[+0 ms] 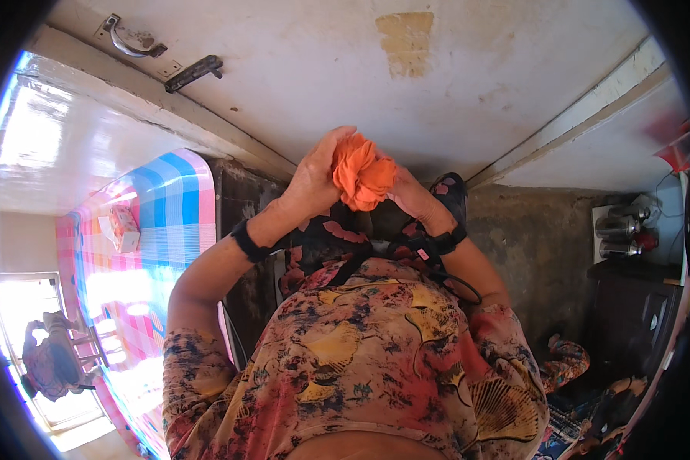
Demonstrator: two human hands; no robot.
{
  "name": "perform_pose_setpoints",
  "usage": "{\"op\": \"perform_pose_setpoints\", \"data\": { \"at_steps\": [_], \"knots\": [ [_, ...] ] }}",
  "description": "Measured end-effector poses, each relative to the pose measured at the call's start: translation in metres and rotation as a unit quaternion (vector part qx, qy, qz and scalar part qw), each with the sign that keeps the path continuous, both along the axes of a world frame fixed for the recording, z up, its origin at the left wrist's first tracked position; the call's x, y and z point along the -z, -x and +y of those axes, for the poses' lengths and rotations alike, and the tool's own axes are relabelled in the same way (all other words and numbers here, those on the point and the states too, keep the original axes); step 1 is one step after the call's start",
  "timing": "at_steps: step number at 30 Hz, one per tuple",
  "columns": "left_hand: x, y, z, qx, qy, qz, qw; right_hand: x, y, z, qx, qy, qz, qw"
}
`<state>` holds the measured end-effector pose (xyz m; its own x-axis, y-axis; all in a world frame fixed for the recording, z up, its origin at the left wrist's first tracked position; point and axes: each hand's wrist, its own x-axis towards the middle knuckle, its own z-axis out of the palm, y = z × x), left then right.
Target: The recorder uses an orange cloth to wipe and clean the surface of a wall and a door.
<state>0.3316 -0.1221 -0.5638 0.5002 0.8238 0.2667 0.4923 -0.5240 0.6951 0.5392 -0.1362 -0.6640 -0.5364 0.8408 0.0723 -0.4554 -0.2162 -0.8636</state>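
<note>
A bunched orange cloth (363, 172), gathered into ruffled, petal-like folds, is held up between my two hands in front of a pale door. My left hand (317, 175) cups its left side, fingers pointing up along the edge. On the opposite side my right hand (409, 192) holds it, with its fingertips partly hidden behind the folds. Black bands circle both wrists, and a dark cable hangs by the right one. Below the cloth are my legs in dark patterned trousers (339, 230).
The door (322, 69) bears a metal handle (131, 41) and a bolt (194, 73). At left, a checked cover (172, 190) carries a tissue box (125, 228). A chair (54, 356) stands by a window. Metal canisters (618, 227) top a dark cabinet (627, 310) at right.
</note>
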Motion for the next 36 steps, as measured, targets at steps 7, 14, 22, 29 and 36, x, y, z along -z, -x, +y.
{"op": "perform_pose_setpoints", "data": {
  "at_steps": [7, 14, 22, 29, 36],
  "knots": [
    [0.051, -0.016, 0.003, 0.002, -0.020, -0.058, 0.998, -0.003, 0.002, -0.012, 0.043, 0.116, 0.157, 0.980],
    [0.110, 0.000, 0.003, -0.011, 0.013, -0.040, 0.999, 0.000, -0.017, -0.007, 0.218, 0.033, -0.028, 0.975],
    [0.267, 0.097, -0.018, -0.123, 0.120, 0.230, 0.958, -0.124, -0.079, 0.048, 0.619, -0.425, -0.298, 0.589],
    [0.269, 0.084, -0.020, -0.203, 0.197, 0.306, 0.909, -0.094, -0.062, 0.080, 0.640, -0.484, -0.429, 0.414],
    [0.262, 0.081, -0.015, -0.212, 0.229, 0.309, 0.898, 0.015, -0.042, 0.065, 0.586, -0.375, -0.487, 0.528]
  ]
}}
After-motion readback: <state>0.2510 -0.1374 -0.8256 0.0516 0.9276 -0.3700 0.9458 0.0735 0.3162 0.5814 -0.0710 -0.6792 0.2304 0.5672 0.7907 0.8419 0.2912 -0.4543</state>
